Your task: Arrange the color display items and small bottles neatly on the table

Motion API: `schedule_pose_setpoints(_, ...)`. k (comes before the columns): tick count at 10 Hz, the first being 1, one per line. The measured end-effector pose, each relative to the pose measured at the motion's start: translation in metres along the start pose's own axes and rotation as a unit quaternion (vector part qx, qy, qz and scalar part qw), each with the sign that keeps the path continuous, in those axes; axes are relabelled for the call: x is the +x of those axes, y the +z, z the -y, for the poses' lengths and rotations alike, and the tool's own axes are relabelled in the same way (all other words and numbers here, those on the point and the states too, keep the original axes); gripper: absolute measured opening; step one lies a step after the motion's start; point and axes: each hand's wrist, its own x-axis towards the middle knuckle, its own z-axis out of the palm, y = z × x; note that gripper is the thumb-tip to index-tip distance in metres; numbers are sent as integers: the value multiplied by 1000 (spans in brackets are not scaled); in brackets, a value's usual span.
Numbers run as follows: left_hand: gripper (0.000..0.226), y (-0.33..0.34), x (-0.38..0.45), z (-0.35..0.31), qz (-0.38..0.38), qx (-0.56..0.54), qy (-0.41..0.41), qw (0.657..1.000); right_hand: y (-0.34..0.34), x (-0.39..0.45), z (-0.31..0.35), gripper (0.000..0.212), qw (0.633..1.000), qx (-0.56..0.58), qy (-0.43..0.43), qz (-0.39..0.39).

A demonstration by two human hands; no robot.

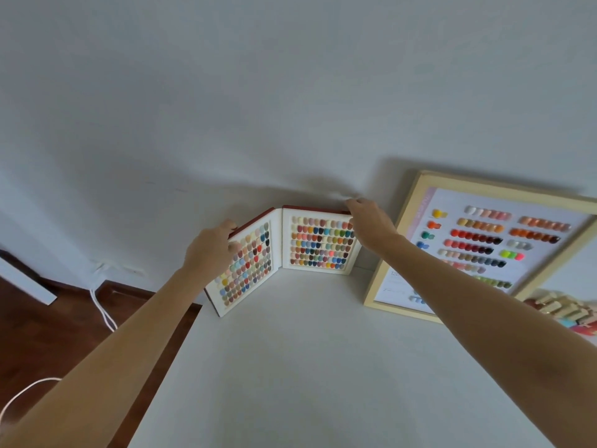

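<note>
An open colour swatch book point(318, 245) with a red cover stands upright on the white table point(307, 367), against the wall, its two pages full of coloured nail tips. My left hand point(211, 250) grips the top outer corner of the left page. My right hand point(368, 224) holds the top right corner of the right page. A wooden-framed colour chart point(484, 244) leans against the wall to the right. Small bottles point(565, 313) with pale caps lie at the far right edge, partly cut off.
The table's left edge runs diagonally beside a dark wooden floor point(48, 334). White cables point(103, 308) trail over that floor near the skirting. A white wall point(290, 92) rises directly behind the displays.
</note>
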Motion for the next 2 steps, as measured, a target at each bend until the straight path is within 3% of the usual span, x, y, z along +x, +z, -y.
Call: schedule_pose_setpoints(2,51,-9,-19,-34,-124,32,57,990,-28,-40,4,38,997,33,-63,-39)
